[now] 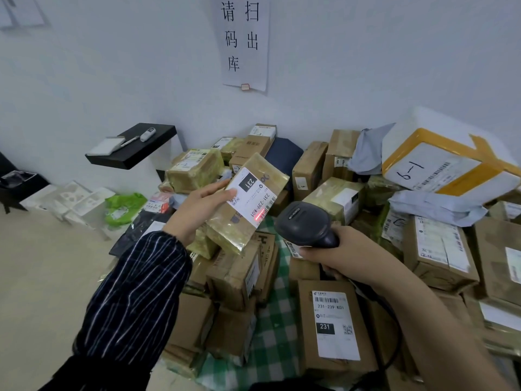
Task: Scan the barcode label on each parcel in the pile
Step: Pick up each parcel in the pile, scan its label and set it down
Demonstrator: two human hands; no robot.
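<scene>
We note the left grip (203, 204) grasping the parcel (225, 221), its label (252, 194) running lengthwise down-right toward the scanner (306, 222), which the right grip (338, 249) grasps near its lower end.

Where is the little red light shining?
Head view, near the middle: the red light is on the barcode of the parcel in the left hand, left of the scanner.

I read "231" and "231-239-K01" on the held parcel's label (251, 193), same on the front box label (335, 324); wall sign (243, 40) "请扫码出库".
</scene>
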